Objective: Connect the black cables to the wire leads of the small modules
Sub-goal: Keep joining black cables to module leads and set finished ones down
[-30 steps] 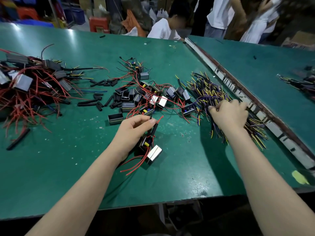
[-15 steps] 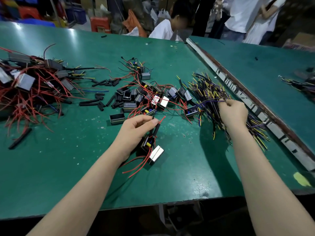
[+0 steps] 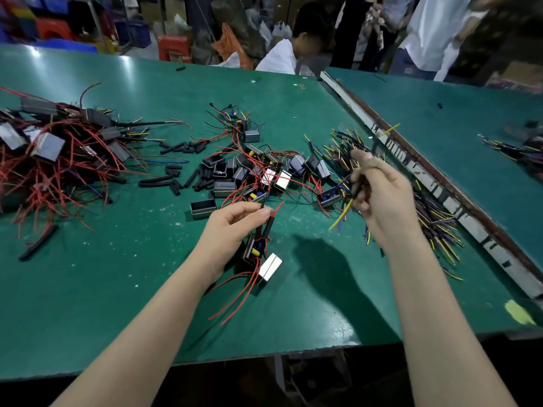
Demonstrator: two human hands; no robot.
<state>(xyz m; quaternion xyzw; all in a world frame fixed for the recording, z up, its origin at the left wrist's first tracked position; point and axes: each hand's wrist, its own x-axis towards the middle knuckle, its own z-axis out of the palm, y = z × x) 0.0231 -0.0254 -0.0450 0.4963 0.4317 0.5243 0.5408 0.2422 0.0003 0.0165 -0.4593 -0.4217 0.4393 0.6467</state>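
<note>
My left hand (image 3: pixel 235 227) pinches the red wire lead (image 3: pixel 277 207) of a small black module (image 3: pixel 255 248) that hangs under its fingers, just above the green table (image 3: pixel 117 289). A black sleeve (image 3: pixel 269 226) sits on that lead. A white-faced module (image 3: pixel 269 270) lies right beside it with red leads trailing toward me. My right hand (image 3: pixel 382 198) is raised above the table and grips a short black cable (image 3: pixel 359 186) with yellow and blue ends, lifted from the cable pile (image 3: pixel 435 218) at the right.
Loose modules with red leads (image 3: pixel 264 174) lie in the table's middle, with black tube pieces (image 3: pixel 182 171) to their left. A big tangle of red-wired modules (image 3: pixel 50 154) fills the far left. A metal rail (image 3: pixel 426 177) divides off a second table. People stand beyond the far edge.
My right hand has risen off the cable pile and drawn back toward the middle, now holding one cable in the air. My left hand has stayed in place on the red lead.
</note>
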